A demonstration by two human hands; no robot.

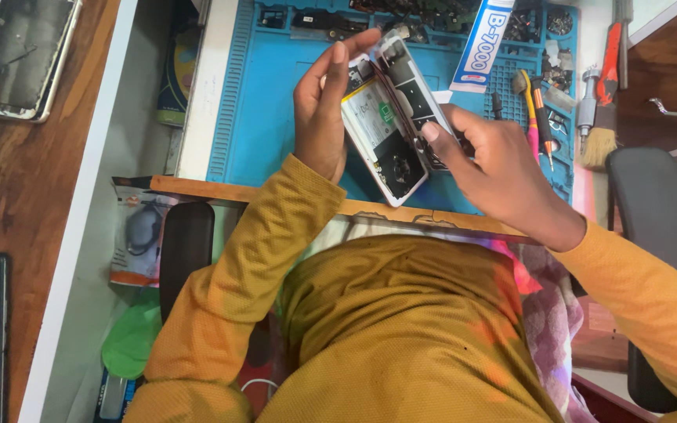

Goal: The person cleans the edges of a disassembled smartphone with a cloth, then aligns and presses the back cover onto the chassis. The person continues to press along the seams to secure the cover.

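Observation:
An opened phone with its back off shows a white battery and dark circuit parts. It is held tilted above a blue repair mat. My left hand grips its left edge, fingers reaching over the top. My right hand holds the right side, with the thumb pressed on the inner parts near the middle. Both sleeves are mustard yellow.
A white and blue glue tube, a screwdriver, a brush and small parts lie on the mat's far right. Another opened phone rests on the wooden surface at left. Black chair armrests flank me.

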